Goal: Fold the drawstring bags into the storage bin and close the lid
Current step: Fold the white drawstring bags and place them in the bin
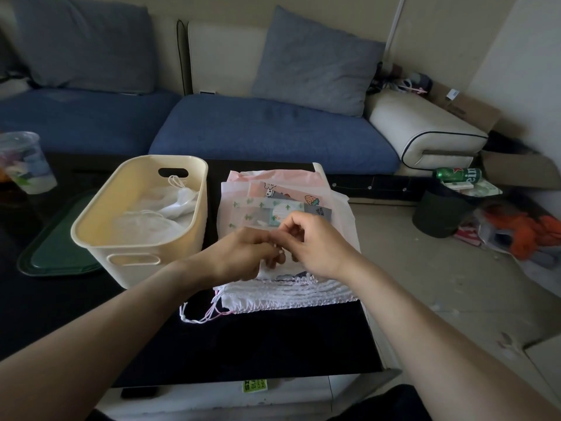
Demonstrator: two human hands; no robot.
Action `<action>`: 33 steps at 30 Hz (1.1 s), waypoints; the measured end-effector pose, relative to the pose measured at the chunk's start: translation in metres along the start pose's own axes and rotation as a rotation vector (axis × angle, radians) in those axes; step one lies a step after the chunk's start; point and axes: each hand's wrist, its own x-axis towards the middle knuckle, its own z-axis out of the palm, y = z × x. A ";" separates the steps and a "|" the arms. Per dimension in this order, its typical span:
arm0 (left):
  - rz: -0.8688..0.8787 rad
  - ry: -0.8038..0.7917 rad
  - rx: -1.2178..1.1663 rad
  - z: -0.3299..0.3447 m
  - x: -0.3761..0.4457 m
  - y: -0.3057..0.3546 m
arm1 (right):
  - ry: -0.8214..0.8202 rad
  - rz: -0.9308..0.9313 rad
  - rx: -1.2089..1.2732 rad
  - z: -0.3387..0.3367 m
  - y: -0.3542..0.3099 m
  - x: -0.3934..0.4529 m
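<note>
1. Meeting over the pile, the left hand (243, 253) and right hand (312, 244) come together fingertip to fingertip, fingers curled as if pinching something small and white; what it is I cannot tell.
2. Under them lies the stack of drawstring bags (291, 205), frosted and pink with cactus and strawberry prints, flat on the black table (243, 344).
3. The gathered white tops of the bags face the person, and their cords (200, 314) trail loose toward the near left.
4. Just left of the stack stands the cream storage bin (100, 220), open, with white folded bags (164, 211) already inside.
5. The green lid (51, 253) lies flat beside the bin's left side.
6. Farther off: a plastic cup (24, 162) and a blue sofa (267, 129).
</note>
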 end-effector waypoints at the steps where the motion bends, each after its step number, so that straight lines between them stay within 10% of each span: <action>1: -0.015 0.023 0.022 0.000 0.000 0.000 | 0.022 0.003 0.001 0.000 0.001 0.001; 33: -0.135 0.009 -0.117 -0.002 -0.001 0.003 | -0.026 -0.077 0.015 -0.006 -0.006 -0.003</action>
